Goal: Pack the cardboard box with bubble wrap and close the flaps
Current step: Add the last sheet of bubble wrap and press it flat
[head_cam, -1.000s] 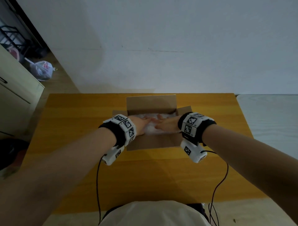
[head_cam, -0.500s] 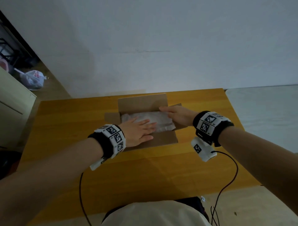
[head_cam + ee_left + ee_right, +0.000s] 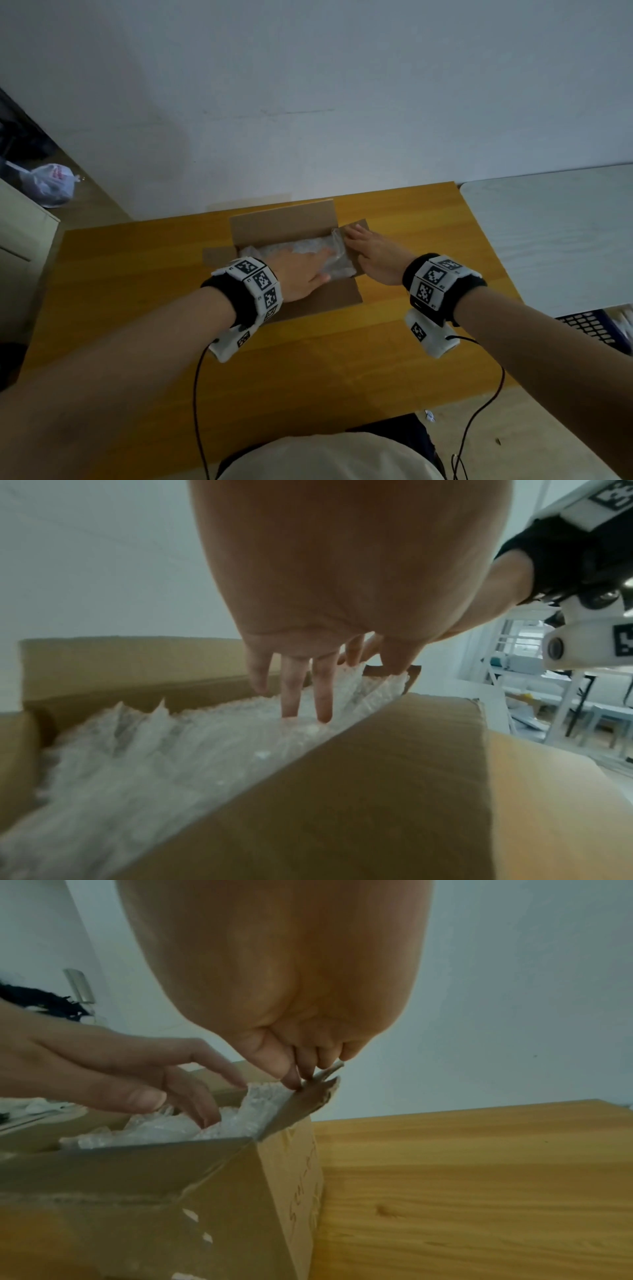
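My hands have split up since a second ago, when both lay flat side by side on the padding: now my left hand [image 3: 301,274] stays down inside the box [image 3: 318,301], fingers straight and pressing the bubble wrap [image 3: 298,248] flat, while my right hand [image 3: 371,255] has slid out to the right-side flap [image 3: 359,229]. From the right wrist camera I see its fingertips [image 3: 291,1080] curled over the edge of that flap, pinching the cardboard, which stands tilted up and slightly outward. The box sits at the middle of the wooden table [image 3: 137,274], close to the far edge by the wall, with the back flap [image 3: 284,222] upright, the left flap [image 3: 219,257] folded outward and the near flap [image 3: 325,298] lying out toward me. The wrap fills the box to about the rim, and one corner of it rides up against the flap I am holding. I read this as the packing part being done and the closing part just starting. My worry is that raised corner: if I fold the flap in without my left hand tucking it down first, the wrap may catch under the cardboard and keep the flap from lying flat.
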Motion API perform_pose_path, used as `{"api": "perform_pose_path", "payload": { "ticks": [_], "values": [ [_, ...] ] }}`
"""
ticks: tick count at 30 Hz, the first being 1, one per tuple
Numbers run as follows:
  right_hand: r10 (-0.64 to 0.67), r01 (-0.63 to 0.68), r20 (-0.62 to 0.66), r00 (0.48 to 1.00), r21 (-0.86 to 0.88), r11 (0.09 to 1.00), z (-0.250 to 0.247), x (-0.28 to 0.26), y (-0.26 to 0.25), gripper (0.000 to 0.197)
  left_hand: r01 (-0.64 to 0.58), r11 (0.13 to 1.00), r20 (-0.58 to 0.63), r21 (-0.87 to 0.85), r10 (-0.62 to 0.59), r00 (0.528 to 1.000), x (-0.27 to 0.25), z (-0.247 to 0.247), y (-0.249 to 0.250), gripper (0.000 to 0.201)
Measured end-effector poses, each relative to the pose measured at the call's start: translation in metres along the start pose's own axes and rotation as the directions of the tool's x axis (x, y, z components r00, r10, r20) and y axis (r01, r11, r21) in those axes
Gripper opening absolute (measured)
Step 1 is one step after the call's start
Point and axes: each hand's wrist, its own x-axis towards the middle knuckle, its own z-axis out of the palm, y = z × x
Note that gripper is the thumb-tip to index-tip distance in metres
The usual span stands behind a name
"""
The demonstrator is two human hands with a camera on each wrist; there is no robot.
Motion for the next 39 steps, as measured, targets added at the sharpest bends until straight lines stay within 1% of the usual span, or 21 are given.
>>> {"api": "perform_pose_path", "payload": {
  "ticks": [2, 3, 5, 6, 7, 10, 11, 13, 16, 18, 19, 20, 22, 23, 24, 25, 29, 31, 33, 35, 39],
  "values": [
    [-0.014, 0.016, 0.034, 0.999, -0.079, 0.997, 0.005, 0.004, 0.001, 0.051, -0.027, 0.994, 0.042, 0.108, 0.023, 0.999, 0.002, 0.003, 0.001, 0.049],
    [-0.023, 0.028, 0.041, 0.999, -0.112, 0.993, 0.007, 0.005, 0.001, 0.050, -0.025, 0.989, 0.066, 0.148, 0.016, 0.998, 0.003, 0.003, 0.000, 0.048],
    [-0.044, 0.051, 0.051, 0.998, -0.165, 0.985, 0.009, 0.007, -0.003, 0.049, -0.018, 0.984, 0.101, 0.178, 0.000, 0.995, 0.003, 0.004, -0.003, 0.046],
    [-0.053, 0.063, 0.057, 0.997, -0.185, 0.981, 0.010, 0.007, -0.005, 0.050, -0.018, 0.985, 0.097, 0.169, 0.002, 0.995, 0.003, 0.004, -0.004, 0.045],
    [-0.059, 0.071, 0.064, 0.996, -0.211, 0.975, 0.012, 0.007, -0.007, 0.050, -0.023, 0.989, 0.064, 0.146, 0.014, 0.998, 0.003, 0.004, -0.005, 0.044],
    [-0.079, 0.098, 0.074, 0.994, -0.313, 0.945, 0.016, 0.012, -0.011, 0.051, -0.059, 0.995, -0.104, 0.077, 0.067, 0.992, 0.001, 0.002, -0.006, 0.044],
    [-0.075, 0.100, 0.086, 0.993, -0.338, 0.936, 0.016, 0.013, -0.011, 0.050, -0.070, 0.996, -0.113, 0.061, 0.076, 0.991, 0.002, 0.003, -0.007, 0.047],
    [-0.066, 0.109, 0.128, 0.990, -0.364, 0.925, 0.015, 0.016, -0.010, 0.049, -0.067, 0.996, -0.048, 0.061, 0.070, 0.996, 0.004, 0.005, -0.007, 0.054],
    [-0.092, 0.155, 0.178, 0.980, -0.383, 0.911, 0.010, 0.016, -0.005, 0.047, -0.023, 0.998, 0.044, 0.058, 0.020, 0.999, 0.013, 0.008, -0.005, 0.061],
    [-0.109, 0.174, 0.198, 0.974, -0.348, 0.921, 0.003, 0.012, -0.003, 0.046, -0.016, 0.999, 0.065, 0.051, 0.012, 0.998, 0.018, 0.007, -0.004, 0.063],
    [-0.117, 0.171, 0.192, 0.974, -0.295, 0.940, 0.000, 0.008, -0.003, 0.046, -0.017, 0.998, 0.075, 0.057, 0.013, 0.997, 0.021, 0.007, -0.003, 0.063],
    [-0.130, 0.166, 0.161, 0.978, -0.229, 0.959, -0.004, 0.005, -0.001, 0.045, -0.018, 0.998, 0.084, 0.066, 0.012, 0.996, 0.023, 0.007, -0.003, 0.063],
    [-0.108, 0.108, 0.021, 0.994, -0.028, 0.994, -0.009, -0.002, 0.003, 0.045, -0.010, 0.996, 0.103, 0.086, 0.001, 0.995, 0.029, 0.009, -0.003, 0.063],
    [-0.084, 0.087, -0.054, 0.995, 0.053, 0.995, -0.010, -0.004, 0.007, 0.046, -0.002, 0.995, 0.110, 0.098, -0.009, 0.994, 0.031, 0.010, -0.004, 0.062],
    [-0.060, 0.070, -0.102, 0.993, 0.093, 0.993, -0.010, -0.004, 0.012, 0.046, 0.005, 0.995, 0.114, 0.101, -0.016, 0.993, 0.035, 0.011, -0.003, 0.061],
    [-0.044, 0.056, -0.119, 0.992, 0.101, 0.993, -0.009, -0.006, 0.015, 0.047, 0.016, 0.995, 0.115, 0.094, -0.027, 0.993, 0.037, 0.010, -0.002, 0.059],
    [-0.005, 0.011, -0.067, 0.998, 0.095, 0.995, -0.008, -0.009, 0.020, 0.045, 0.038, 0.996, 0.159, 0.076, -0.050, 0.986, 0.049, 0.005, 0.006, 0.050],
    [-0.002, 0.008, -0.064, 0.998, 0.099, 0.995, -0.008, -0.010, 0.020, 0.045, 0.044, 0.996, 0.179, 0.082, -0.058, 0.982, 0.053, 0.005, 0.006, 0.050],
    [-0.001, 0.007, -0.062, 0.998, 0.098, 0.995, -0.007, -0.009, 0.020, 0.045, 0.045, 0.998, 0.194, 0.044, -0.052, 0.980, 0.051, 0.004, 0.002, 0.053],
    [-0.001, 0.007, -0.063, 0.998, 0.096, 0.995, -0.005, -0.006, 0.021, 0.045, -0.001, 1.000, 0.189, 0.012, -0.002, 0.982, 0.040, 0.003, -0.003, 0.055],
    [-0.007, 0.015, -0.073, 0.997, 0.111, 0.994, -0.001, -0.001, 0.022, 0.046, -0.115, 0.993, 0.183, 0.022, 0.109, 0.977, 0.009, 0.004, -0.002, 0.054]
  ]
}}
